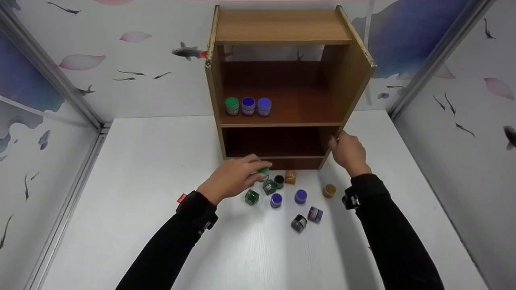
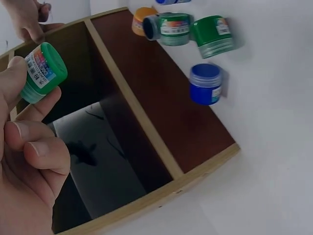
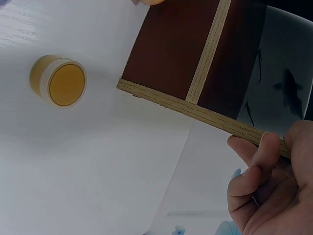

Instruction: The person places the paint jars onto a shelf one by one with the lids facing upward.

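My left hand (image 1: 230,179) pinches a green paint jar (image 2: 45,73) between thumb and fingers, in front of the shelf's lower opening. The jar's printed label shows in the left wrist view. My right hand (image 1: 350,153) grips the right side panel of the small wooden shelf (image 3: 195,113), its thumb toward the inside. On the middle board, toward the left, a green jar (image 1: 231,105), a dark blue jar (image 1: 248,105) and a lighter blue jar (image 1: 264,106) stand in a row.
Before the shelf lie dark green jars (image 1: 252,197), a black-looking jar (image 1: 279,181), an orange jar (image 1: 290,177), blue jars (image 1: 300,196), a purple jar (image 1: 315,214), a dark grey jar (image 1: 299,223) and an ochre jar (image 3: 67,84). Patterned walls (image 1: 153,92) enclose the white table (image 1: 161,149).
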Demonstrator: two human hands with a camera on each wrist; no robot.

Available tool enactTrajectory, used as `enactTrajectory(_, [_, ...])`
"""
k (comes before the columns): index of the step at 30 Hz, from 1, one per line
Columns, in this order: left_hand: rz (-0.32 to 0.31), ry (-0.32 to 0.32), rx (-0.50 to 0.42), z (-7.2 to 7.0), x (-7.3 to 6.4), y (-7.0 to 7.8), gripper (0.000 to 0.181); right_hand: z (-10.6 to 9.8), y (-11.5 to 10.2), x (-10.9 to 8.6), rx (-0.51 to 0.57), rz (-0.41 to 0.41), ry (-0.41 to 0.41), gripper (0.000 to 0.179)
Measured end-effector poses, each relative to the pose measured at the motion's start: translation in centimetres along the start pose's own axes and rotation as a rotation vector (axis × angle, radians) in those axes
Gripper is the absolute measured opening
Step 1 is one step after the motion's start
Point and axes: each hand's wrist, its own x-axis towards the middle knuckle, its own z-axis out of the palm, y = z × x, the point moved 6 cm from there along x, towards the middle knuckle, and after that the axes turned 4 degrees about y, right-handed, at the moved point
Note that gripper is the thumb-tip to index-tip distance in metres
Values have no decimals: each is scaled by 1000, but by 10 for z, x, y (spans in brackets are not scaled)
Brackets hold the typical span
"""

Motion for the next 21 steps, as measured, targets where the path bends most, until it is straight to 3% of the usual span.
enactTrajectory(13, [68, 70, 85, -40, 37, 31, 41, -1, 2, 0, 5, 15, -5, 46])
enactTrajectory(21, [44, 88, 103, -56, 55, 36, 42, -1, -1, 0, 24, 1, 5, 46])
